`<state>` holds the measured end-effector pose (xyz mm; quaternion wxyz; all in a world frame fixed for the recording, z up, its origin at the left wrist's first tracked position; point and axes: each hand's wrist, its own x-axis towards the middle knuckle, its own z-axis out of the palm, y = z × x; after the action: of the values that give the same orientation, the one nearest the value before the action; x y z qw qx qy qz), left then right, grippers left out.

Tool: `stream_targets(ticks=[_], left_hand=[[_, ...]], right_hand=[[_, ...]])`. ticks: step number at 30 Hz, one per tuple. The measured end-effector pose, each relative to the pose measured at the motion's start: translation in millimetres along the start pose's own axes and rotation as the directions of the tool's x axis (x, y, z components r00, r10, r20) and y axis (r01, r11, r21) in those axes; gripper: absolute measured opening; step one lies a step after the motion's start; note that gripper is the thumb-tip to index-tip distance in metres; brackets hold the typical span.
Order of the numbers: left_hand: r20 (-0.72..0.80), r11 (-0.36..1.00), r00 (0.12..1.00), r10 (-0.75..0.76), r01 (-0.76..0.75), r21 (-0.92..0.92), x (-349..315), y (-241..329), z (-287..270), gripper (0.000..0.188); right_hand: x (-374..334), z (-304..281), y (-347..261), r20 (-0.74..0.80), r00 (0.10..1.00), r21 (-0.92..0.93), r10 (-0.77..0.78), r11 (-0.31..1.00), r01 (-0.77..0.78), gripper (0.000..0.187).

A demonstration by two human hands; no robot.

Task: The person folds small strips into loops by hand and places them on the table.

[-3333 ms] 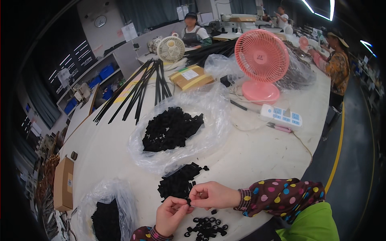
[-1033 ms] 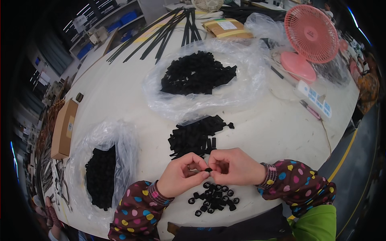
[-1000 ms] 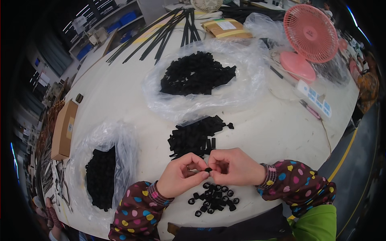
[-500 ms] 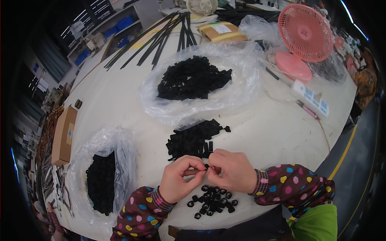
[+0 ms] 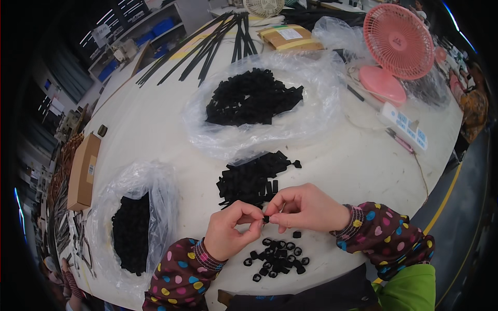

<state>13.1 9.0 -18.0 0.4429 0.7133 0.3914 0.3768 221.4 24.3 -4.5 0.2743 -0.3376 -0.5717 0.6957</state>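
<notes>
Between the fingertips of both hands is a small black piece (image 5: pixel 266 219), too small to make out fully. My left hand (image 5: pixel 228 230) pinches it from the left, thumb and forefinger bent round in a ring. From the right, the thumb and forefinger of my right hand (image 5: pixel 310 211) close on the same piece. Below the hands lies a loose cluster of small black loops (image 5: pixel 277 258), several with open middles. A single black piece (image 5: pixel 296 235) sits apart under my right hand. Just beyond the fingers is a heap of short flat black strips (image 5: pixel 249 179).
A clear plastic bag (image 5: pixel 207 142) of black pieces lies farther off; another plastic bag (image 5: pixel 166 207) is at left, beside a cardboard box (image 5: pixel 83 173). Long black strips (image 5: pixel 199 49), a pink fan (image 5: pixel 398 44), a white power strip (image 5: pixel 404 127) and pink-handled snips (image 5: pixel 400 141) ring the far side.
A single black piece now lies on the table below my right hand, where none was before. My right hand has shifted right and slightly up; both hands still meet at a small black piece.
</notes>
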Motion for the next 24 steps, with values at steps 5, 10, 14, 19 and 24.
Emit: stream_targets(ticks=[5,10,14,19,24], left_hand=[[-0.006,0.984,0.999,0.054,-0.052,0.171,1.1,5.9,2.3,0.014],[0.033,0.984,0.994,-0.107,0.111,-0.139,2.7,12.0,-1.8,0.014],[0.463,0.457,0.813,-0.353,0.582,-0.673,5.3,8.2,-15.1,0.018],[0.576,0.281,0.769,-0.277,0.638,-0.717,1.6,-4.4,-13.2,0.013],[0.609,0.270,0.749,-0.263,0.663,-0.699,2.9,-8.1,-15.0,0.011]], right_hand=[[1.6,7.8,7.2,-0.056,0.998,0.103,0.021,0.995,-0.015,0.012],[-0.5,12.2,7.5,-0.089,0.993,-0.015,-0.074,0.997,0.072,0.012],[-3.1,8.5,-1.8,0.057,0.998,0.303,0.027,0.952,-0.043,0.017],[-1.8,8.5,-1.1,0.094,0.995,0.296,0.028,0.954,-0.055,0.017],[-0.4,6.5,0.9,0.104,0.994,0.180,-0.030,0.984,0.011,0.015]])
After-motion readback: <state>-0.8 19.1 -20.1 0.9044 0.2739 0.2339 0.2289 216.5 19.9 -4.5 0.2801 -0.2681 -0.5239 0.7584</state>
